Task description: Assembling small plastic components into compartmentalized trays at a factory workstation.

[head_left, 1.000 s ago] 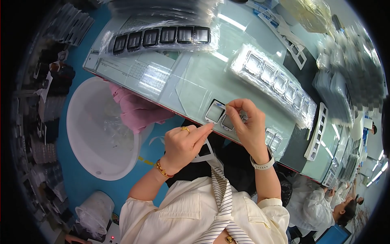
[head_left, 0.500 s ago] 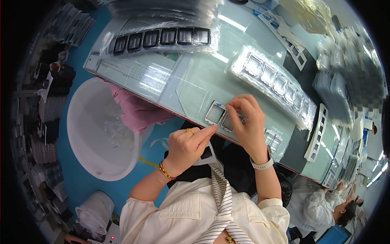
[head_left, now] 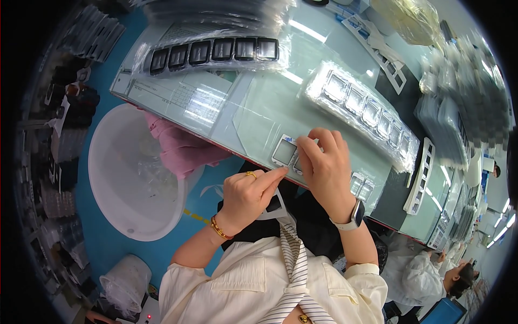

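A strip of small rectangular frames [head_left: 284, 151] with pale rims lies on the glass-topped table [head_left: 264, 116], close to its near edge. My left hand [head_left: 249, 195] is closed, its thumb and index fingertips gripping the strip's near edge by the leftmost frame. Over the middle of the strip is my right hand [head_left: 328, 168], thumb and index finger pinched at the far edge beside that frame. Whatever is in that pinch is too small to make out. The right hand covers the middle frames; more frames [head_left: 362, 186] show to the right of its wrist.
Clear-wrapped frame strips lie beyond my hands: a black-rimmed pack [head_left: 213, 51] and a silver-rimmed pack [head_left: 369, 110]. A white tub [head_left: 137, 216] with pink cloth [head_left: 181, 143] stands left below the table. A co-worker [head_left: 423, 278] sits at right.
My right hand has shifted slightly left along the strip, and its wrist has turned so the watch face shows. My left hand stays in place.
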Motion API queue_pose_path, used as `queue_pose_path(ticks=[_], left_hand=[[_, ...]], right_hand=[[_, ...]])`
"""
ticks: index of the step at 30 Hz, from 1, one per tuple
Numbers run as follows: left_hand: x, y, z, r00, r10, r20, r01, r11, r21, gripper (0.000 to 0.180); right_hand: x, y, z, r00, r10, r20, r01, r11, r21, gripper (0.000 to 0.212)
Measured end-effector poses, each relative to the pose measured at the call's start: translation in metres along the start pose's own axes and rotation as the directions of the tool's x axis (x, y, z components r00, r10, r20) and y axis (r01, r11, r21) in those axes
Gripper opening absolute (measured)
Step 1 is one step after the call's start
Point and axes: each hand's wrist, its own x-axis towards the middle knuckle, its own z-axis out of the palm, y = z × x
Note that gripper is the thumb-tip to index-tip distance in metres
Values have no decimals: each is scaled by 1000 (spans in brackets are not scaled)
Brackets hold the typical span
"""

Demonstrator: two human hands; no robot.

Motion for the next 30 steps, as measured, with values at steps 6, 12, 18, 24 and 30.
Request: queue_pose_path(ticks=[6, 12, 18, 24, 30], left_hand=[[-1, -1, 0, 1000, -3, -1, 3, 1000, -27, 22], [-1, -1, -2, 1000, -2, 4, 2, 1000, -22, 25], [2, 36, -33, 935, 323, -143, -353, 877, -327, 35], [9, 60, -18, 854, 479, -203, -517, 824, -232, 33], [20, -36, -67, 770, -325, -549, 52, 890, -454, 12]], right_hand=[[-7, -6, -16, 1000, 16, -21, -19, 988, -150, 40], [-15, -2, -16, 999, 13, 34, -13, 1000, -8, 46], [-38, -11, -70, 908, 10, 420, -411, 224, 884, 72], [-97, -4, -107, 733, 87, 674, -532, 690, 490, 41], [-201, 31, -155, 665, 494, 560, -491, 854, -170, 9]])
